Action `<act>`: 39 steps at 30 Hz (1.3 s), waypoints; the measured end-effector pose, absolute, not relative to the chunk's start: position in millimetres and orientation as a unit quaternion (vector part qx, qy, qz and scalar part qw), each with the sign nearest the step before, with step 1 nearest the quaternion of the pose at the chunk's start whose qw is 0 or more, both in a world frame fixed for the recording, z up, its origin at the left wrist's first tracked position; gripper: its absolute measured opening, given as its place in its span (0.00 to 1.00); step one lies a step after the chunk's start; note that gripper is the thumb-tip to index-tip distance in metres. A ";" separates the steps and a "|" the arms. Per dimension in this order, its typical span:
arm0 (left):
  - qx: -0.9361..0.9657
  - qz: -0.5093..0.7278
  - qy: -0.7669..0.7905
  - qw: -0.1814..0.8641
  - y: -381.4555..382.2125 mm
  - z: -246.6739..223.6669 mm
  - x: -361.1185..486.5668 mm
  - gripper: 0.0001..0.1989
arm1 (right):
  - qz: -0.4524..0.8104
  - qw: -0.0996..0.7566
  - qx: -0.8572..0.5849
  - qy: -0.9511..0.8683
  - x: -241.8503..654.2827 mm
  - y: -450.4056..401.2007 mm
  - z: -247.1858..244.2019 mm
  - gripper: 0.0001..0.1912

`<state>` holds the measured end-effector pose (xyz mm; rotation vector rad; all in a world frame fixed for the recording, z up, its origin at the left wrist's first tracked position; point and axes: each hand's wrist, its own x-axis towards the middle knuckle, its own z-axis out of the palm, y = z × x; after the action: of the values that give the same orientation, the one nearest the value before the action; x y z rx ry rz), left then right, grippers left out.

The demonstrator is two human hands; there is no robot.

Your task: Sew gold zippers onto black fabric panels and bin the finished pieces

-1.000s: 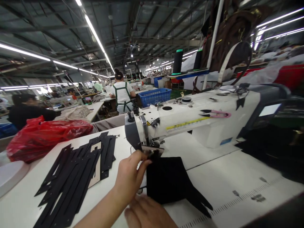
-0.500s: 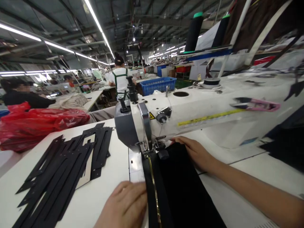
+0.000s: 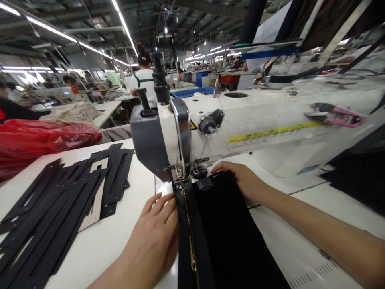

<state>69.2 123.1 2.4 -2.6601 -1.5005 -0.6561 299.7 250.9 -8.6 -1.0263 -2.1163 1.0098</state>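
Note:
A black fabric piece [image 3: 231, 233] lies under the presser foot of the white sewing machine [image 3: 264, 116]. Along its left side runs a gold-toothed zipper [image 3: 189, 224], with a zipper pull low on it. My left hand [image 3: 156, 228] rests at the left edge of the zipper strip, close in front of the needle area, its fingers together and their undersides hidden. Behind the foot, on the right, my right hand [image 3: 240, 180] has its fingers at the far edge of the black fabric. Its fingers are bent and partly hidden by the cloth, so its grip is unclear.
Overlapping black slotted strips [image 3: 69, 200] cover the left of the white table. Behind them lies a red plastic bag [image 3: 45, 140]. Pink-handled snips [image 3: 339, 114] rest on the machine arm. A blue basket [image 3: 192, 92] and a seated person [image 3: 144, 76] are beyond the machine.
My left hand has moved forward along the zipper edge, nearer the presser foot. More of the zipper's lower part and its pull now show. The whole view has shifted slightly.

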 end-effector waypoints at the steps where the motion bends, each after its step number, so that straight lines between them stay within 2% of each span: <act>1: -0.850 -0.212 -0.483 0.007 123.4 3.7 69.9 0.11 | 0.364 0.288 -0.382 -0.799 299.1 250.5 -7.7 0.09; 6: -0.833 -0.239 -0.498 -0.005 122.5 7.3 72.5 0.06 | 0.279 0.305 -0.442 -0.796 305.6 244.8 0.1 0.08; 7: -0.832 -0.243 -0.499 -0.007 122.2 7.2 72.5 0.06 | 0.266 0.307 -0.462 -0.788 308.1 242.4 2.4 0.10; 10: -0.830 -0.244 -0.501 -0.008 122.2 6.2 71.8 0.06 | 0.290 0.267 -0.514 -0.762 311.3 235.0 10.9 0.26; 12: -0.832 -0.239 -0.500 -0.006 122.9 5.5 71.2 0.06 | 0.310 0.219 -0.528 -0.759 307.2 233.6 15.5 0.31; 14: -0.839 -0.228 -0.494 -0.002 123.8 5.3 71.0 0.08 | 0.259 0.196 -0.517 -0.792 300.0 237.3 15.9 0.26; 18: -0.844 -0.210 -0.494 0.015 125.7 5.7 71.3 0.10 | 0.123 0.194 -0.486 -0.843 290.5 251.1 2.0 0.06; 21: -0.840 -0.216 -0.497 0.017 125.7 5.7 71.7 0.10 | 0.075 0.182 -0.484 -0.853 290.6 252.6 -5.0 0.05; 23: -0.835 -0.219 -0.504 0.011 124.7 5.2 72.0 0.10 | -0.012 0.185 -0.475 -0.860 289.3 244.5 -1.8 0.06; 26: -0.823 -0.222 -0.523 0.005 122.5 3.5 71.8 0.10 | -0.129 0.253 -0.371 -0.884 279.9 219.6 6.7 0.10; 28: -0.816 -0.226 -0.531 0.021 121.3 2.0 70.6 0.12 | -0.075 0.310 -0.281 -0.905 270.3 200.6 7.7 0.12; 32: -0.834 -0.210 -0.505 0.075 121.7 -1.0 65.6 0.20 | 0.072 0.275 -0.251 -0.925 256.7 179.8 -2.9 0.19; 39: -0.853 -0.224 -0.470 0.039 127.3 -3.2 62.1 0.15 | 0.100 0.256 -0.246 -0.929 259.1 186.0 -6.9 0.21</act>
<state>62.1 127.3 -3.2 -2.6149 -1.4421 -0.6866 259.1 186.0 -6.9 -0.6688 -2.5220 0.2727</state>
